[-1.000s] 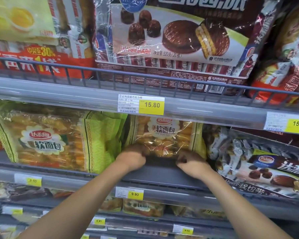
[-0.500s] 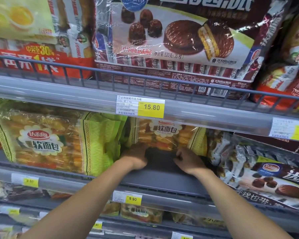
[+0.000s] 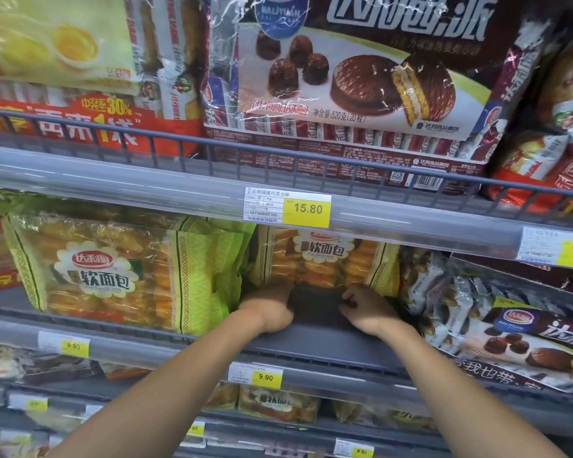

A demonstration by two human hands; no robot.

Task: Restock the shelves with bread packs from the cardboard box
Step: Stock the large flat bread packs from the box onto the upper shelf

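A clear bread pack (image 3: 323, 259) with green-yellow sides stands upright at the back of the middle shelf (image 3: 325, 342). My left hand (image 3: 268, 309) grips its lower left corner with curled fingers. My right hand (image 3: 366, 309) pinches its lower right edge. A second, larger-looking bread pack (image 3: 113, 272) of the same kind stands at the front left of that shelf. The cardboard box is out of view.
Chocolate pie packs (image 3: 348, 81) fill the upper shelf behind a wire rail (image 3: 278, 157). Dark chocolate cake bags (image 3: 510, 325) crowd the right of the middle shelf. Yellow price tags (image 3: 306, 209) line the shelf edges. More bread packs (image 3: 278, 404) lie on the shelf below.
Both hands have pushed the bread pack deeper into the shelf and set it more upright. More bare shelf now shows in front of it.
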